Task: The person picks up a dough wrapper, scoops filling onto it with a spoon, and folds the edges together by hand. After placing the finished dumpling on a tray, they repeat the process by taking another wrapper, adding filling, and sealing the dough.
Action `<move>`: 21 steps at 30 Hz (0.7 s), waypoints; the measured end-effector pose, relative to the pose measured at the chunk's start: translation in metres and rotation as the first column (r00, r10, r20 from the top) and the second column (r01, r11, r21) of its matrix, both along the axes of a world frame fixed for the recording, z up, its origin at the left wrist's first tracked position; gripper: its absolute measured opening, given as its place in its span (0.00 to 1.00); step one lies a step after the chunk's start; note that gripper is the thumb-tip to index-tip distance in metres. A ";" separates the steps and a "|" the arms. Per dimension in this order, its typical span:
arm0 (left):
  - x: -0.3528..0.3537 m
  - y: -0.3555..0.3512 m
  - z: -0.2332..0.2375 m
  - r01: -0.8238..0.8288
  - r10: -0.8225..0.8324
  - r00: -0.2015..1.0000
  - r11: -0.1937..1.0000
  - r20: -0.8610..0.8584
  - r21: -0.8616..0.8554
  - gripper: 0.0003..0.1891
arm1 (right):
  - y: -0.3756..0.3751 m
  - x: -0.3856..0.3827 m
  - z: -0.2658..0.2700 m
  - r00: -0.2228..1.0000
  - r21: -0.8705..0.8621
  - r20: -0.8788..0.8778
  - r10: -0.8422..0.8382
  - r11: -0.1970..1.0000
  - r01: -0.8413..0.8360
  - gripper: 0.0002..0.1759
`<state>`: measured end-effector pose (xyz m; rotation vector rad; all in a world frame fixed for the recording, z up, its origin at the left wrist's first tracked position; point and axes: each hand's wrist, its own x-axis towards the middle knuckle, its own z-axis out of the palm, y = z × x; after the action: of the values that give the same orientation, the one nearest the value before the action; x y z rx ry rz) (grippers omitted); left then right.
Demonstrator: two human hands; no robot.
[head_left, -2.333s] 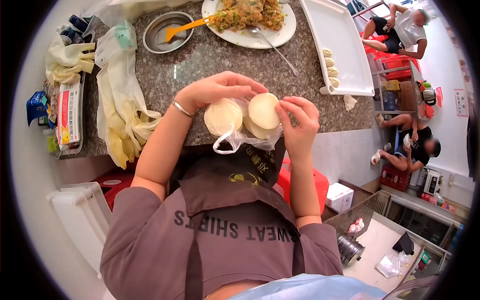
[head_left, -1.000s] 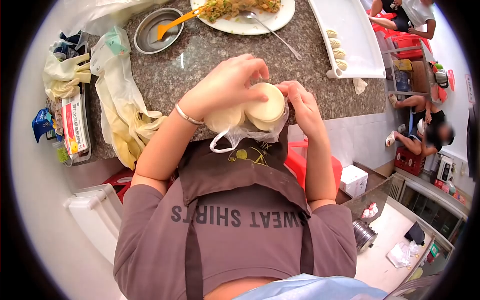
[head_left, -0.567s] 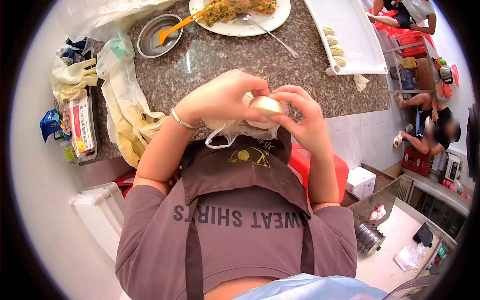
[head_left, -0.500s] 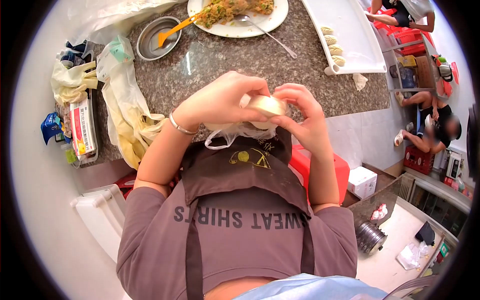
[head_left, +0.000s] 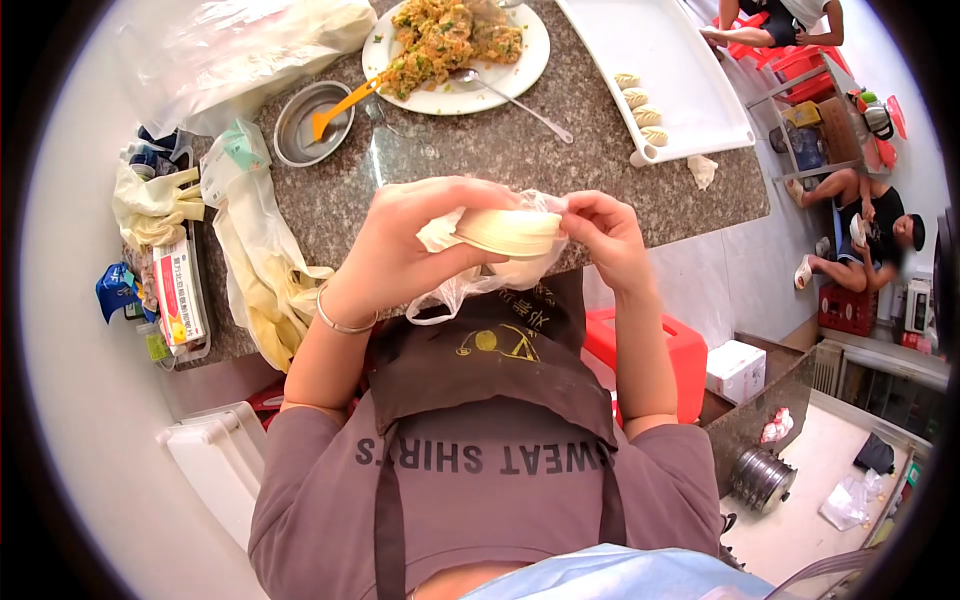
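Observation:
A stack of pale round dumpling wrappers [head_left: 508,232] sits edge-on in my left hand [head_left: 400,235], its thumb below and fingers over the top. Thin clear plastic bag [head_left: 452,292] hangs around and beneath the stack. At the stack's right end, my right hand [head_left: 610,240] pinches with thumb and index finger, apparently on the bag's film; the exact contact is hard to make out. Both hands are above the counter's near edge, in front of the brown apron [head_left: 480,350].
On the stone counter [head_left: 330,200] are a plate [head_left: 530,75] of filling [head_left: 440,50], a spoon [head_left: 520,105], a metal bowl [head_left: 290,130] with an orange spatula [head_left: 340,108], and a white tray [head_left: 670,70] with several dumplings [head_left: 640,105]. Plastic gloves [head_left: 265,270] lie left. People sit at far right.
My right hand has moved off the front of the wrappers to their right end. The stack has turned edge-on in my left hand, and more bag film shows. The view has shifted slightly.

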<state>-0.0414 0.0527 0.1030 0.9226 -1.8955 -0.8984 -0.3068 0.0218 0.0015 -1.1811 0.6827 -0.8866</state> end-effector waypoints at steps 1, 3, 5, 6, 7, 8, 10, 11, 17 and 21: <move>-0.001 0.001 0.000 0.000 0.000 1.000 1.000 0.003 -0.011 0.18 | -0.001 0.003 0.001 0.991 0.014 -0.077 -0.110 0.994 0.111 0.14; -0.003 0.002 -0.003 0.031 0.034 0.941 0.982 -0.338 0.185 0.17 | -0.003 0.010 0.013 0.957 -0.089 -0.217 -0.191 0.980 0.175 0.20; -0.005 -0.001 0.000 0.064 0.034 0.927 0.967 -0.375 0.245 0.16 | -0.001 0.023 0.036 0.956 -0.229 0.099 -0.275 0.929 0.291 0.28; -0.006 -0.005 -0.004 0.133 0.043 0.884 0.932 -0.466 0.338 0.16 | -0.001 0.027 0.046 0.966 -0.181 0.224 -0.131 0.968 0.173 0.36; -0.008 -0.008 -0.008 0.211 0.063 0.833 0.882 -0.549 0.421 0.16 | 0.001 0.032 0.053 0.966 -0.188 0.226 -0.129 0.967 0.173 0.36; -0.013 -0.010 -0.011 0.166 0.117 0.834 0.879 -0.539 0.447 0.15 | 0.003 0.040 0.058 0.978 -0.208 0.155 -0.137 0.964 0.168 0.35; -0.016 -0.015 -0.018 0.113 0.160 0.831 0.889 -0.533 0.444 0.16 | 0.002 0.053 0.061 0.971 -0.165 0.009 -0.239 0.957 0.238 0.29; -0.016 -0.017 -0.022 0.061 0.206 0.825 0.893 -0.526 0.445 0.16 | 0.000 0.055 0.060 0.973 -0.171 0.012 -0.232 0.958 0.230 0.29; 0.000 -0.026 -0.029 0.116 0.225 0.836 0.818 -0.501 0.563 0.18 | -0.007 0.069 0.053 0.978 -0.146 0.006 -0.208 0.968 0.206 0.22; 0.006 -0.032 -0.027 0.017 0.198 0.896 0.879 -0.397 0.477 0.18 | -0.016 0.068 0.059 0.990 -0.186 0.012 -0.138 0.973 0.138 0.20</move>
<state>-0.0356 0.0209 0.0762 0.9790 -1.2536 -1.4132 -0.2391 0.0058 0.0603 -1.3118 0.7001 -1.0853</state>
